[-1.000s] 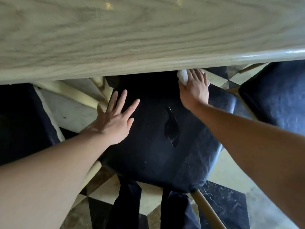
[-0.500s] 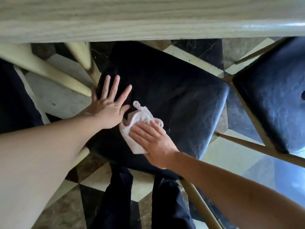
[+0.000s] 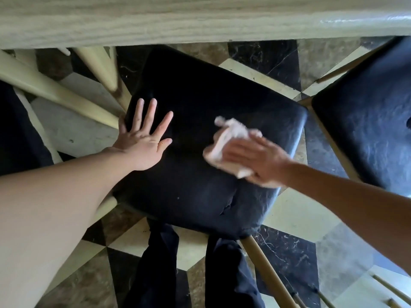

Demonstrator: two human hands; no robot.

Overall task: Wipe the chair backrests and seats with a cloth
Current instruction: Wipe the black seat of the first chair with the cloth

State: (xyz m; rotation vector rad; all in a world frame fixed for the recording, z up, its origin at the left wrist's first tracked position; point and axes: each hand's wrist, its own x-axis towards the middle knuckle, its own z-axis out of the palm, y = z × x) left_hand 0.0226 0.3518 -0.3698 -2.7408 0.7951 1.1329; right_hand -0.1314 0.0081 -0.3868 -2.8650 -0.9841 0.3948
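Note:
A black padded chair seat fills the middle of the head view, partly tucked under a table. My left hand lies flat with spread fingers on the seat's left edge. My right hand presses a crumpled white cloth flat against the right half of the seat; the hand and cloth are blurred by motion. A small tear shows near the seat's front right.
A pale wooden tabletop edge runs across the top. A second black chair seat stands at the right, cream table legs at the left. My dark trouser legs stand on a patterned marble floor.
My right hand has swept the cloth from beside my left hand across to the seat's right half. The left hand has stayed on the seat's left edge.

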